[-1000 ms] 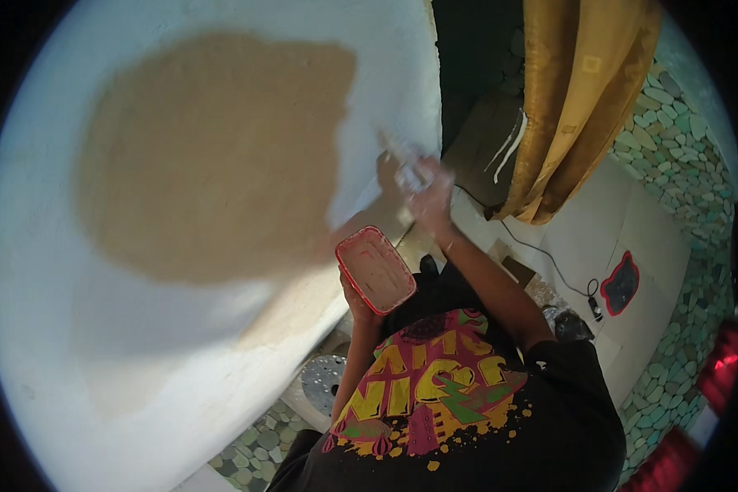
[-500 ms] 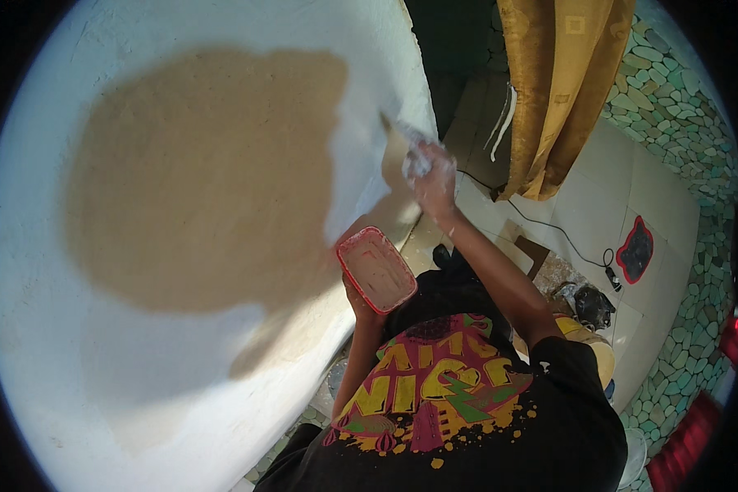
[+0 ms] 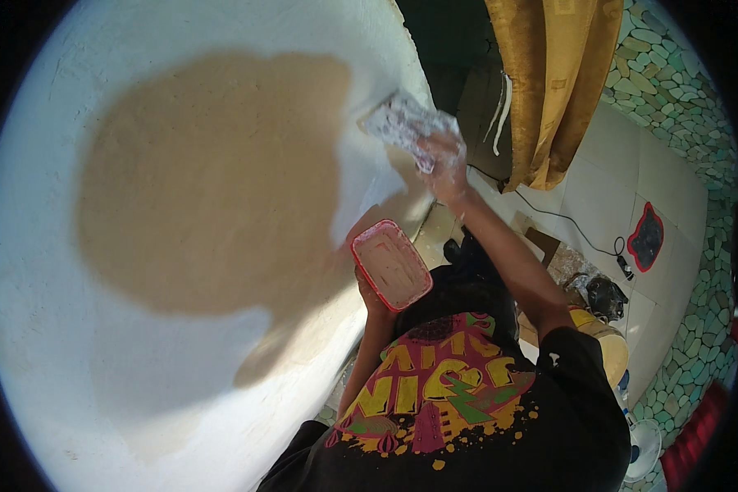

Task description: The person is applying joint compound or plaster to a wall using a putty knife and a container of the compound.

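The left hand [image 3: 373, 297] supports the tub [image 3: 374, 234] mouth-up near the wall [image 3: 180, 369], presumably keeping paste [image 3: 394, 266] within reach; the right hand [image 3: 445, 160] grips the smeared scraper [image 3: 398, 121] beside the wall's right edge, contact unclear.

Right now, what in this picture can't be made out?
Head view:
How the left hand grips: mostly hidden by the red-rimmed rectangular tub.
Whether the flat, white-smeared scraper in the right hand touches the white wall: its edge is blurred.
The top of the golden fabric curtain: cut off by the upper edge.
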### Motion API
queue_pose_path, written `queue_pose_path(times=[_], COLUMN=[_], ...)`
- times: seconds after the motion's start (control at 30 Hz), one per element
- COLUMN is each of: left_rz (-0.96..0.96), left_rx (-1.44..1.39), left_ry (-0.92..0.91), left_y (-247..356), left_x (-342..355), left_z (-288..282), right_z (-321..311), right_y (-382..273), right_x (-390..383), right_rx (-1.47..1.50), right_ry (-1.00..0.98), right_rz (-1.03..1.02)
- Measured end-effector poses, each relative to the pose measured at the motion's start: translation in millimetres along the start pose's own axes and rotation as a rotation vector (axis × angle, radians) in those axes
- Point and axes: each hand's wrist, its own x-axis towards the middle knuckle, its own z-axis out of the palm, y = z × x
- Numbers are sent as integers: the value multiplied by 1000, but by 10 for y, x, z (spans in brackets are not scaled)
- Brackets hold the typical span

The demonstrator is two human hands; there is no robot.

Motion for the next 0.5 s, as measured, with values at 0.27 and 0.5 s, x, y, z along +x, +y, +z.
queue_pose_path(times=[0.27,0.5], left_rz=[53,22], left_rx=[40,-1], left_ry=[32,22], left_y=[-8,8], left_x=[-30,-84], left_z=[-218,1], right_z=[-263,-349], right_y=[917,594], right_x=[-68,-68], right_rx=[-516,-622], right_ry=[-274,-145], right_rz=[-365,-348])
